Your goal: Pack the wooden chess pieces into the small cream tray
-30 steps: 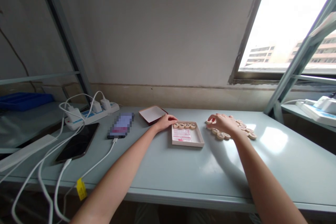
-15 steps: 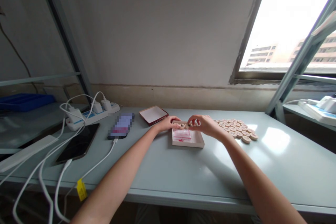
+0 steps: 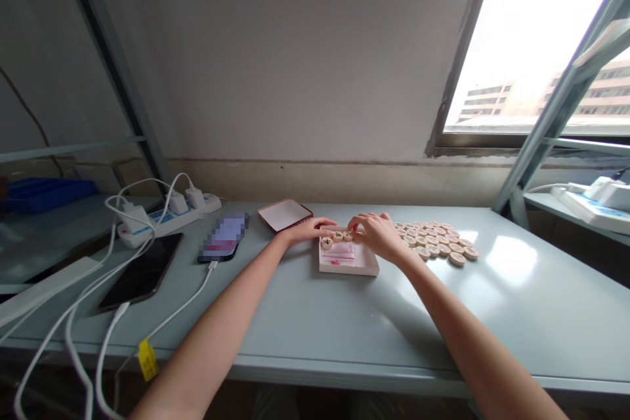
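Observation:
A shallow white box (image 3: 371,267) lies on the table in front of me, holding a pink-printed plastic packet (image 3: 339,252). Along its back wall and left corner sit a few round wooden Chinese chess pieces (image 3: 327,244). My left hand (image 3: 309,230) straddles the box's back left corner, fingers behind the rim and thumb inside. Inside the back of the box, my right hand (image 3: 378,235) has its fingertips closed on a chess piece (image 3: 347,236), partly covered by them. To the right, many more chess pieces (image 3: 443,250) lie in a flat cluster.
A box lid (image 3: 285,215) rests inside up behind my left hand. Left of it are a phone (image 3: 224,236) on a cable, a dark tablet (image 3: 142,272), and a power strip (image 3: 209,203) with white cables. Metal shelf posts stand at both sides, a wall behind.
Another chess piece now shows at the box's left corner, by my left thumb. My right hand has lowered its piece against the row at the back. The camera view has shifted slightly.

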Demonstrator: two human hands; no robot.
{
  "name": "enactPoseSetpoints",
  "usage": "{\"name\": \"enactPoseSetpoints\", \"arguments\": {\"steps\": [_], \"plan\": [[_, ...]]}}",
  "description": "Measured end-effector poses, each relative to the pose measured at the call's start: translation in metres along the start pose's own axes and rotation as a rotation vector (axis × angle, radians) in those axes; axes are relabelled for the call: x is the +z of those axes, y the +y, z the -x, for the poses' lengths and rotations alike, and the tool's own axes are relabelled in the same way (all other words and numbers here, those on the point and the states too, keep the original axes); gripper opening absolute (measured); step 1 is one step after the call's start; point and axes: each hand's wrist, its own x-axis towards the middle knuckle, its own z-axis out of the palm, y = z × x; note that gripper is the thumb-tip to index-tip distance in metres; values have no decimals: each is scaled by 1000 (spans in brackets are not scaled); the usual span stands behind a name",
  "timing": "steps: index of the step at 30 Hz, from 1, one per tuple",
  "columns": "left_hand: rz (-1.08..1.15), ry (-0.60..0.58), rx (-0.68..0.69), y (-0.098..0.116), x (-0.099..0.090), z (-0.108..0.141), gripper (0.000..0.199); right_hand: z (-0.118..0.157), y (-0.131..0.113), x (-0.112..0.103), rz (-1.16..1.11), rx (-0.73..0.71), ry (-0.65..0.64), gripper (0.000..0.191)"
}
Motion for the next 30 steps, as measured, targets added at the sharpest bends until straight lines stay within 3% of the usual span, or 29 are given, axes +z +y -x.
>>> {"name": "enactPoseSetpoints", "arguments": {"steps": [4, 8, 12, 14, 18, 20, 26, 30], "plan": [[14, -57, -37, 0, -3, 4, 60, 5, 33, 0, 239, 245, -24, 21], [6, -53, -29, 0, -3, 4, 58, 10, 50, 3, 286, 311, -113, 24], [6, -42, -39, 2, -3, 4, 57, 7, 48, -1, 226, 260, 9, 20], [17, -48, -35, 2, -2, 3, 55, 3, 41, -3, 69, 207, 61, 17], [5, -53, 3, 1, -2, 2, 49, -4, 19, 1, -410, -65, -37, 16], [-33, -30, 12, 1, -2, 1, 46, -4, 7, 8, -510, -167, -84, 10], [-115, -16, 6, 2, 1, -1, 47, -4, -6, 24, -455, -217, -51, 6], [-178, 33, -3, -4, 5, -3, 56, -4, 7, 4, -347, -178, -97, 8]]}}
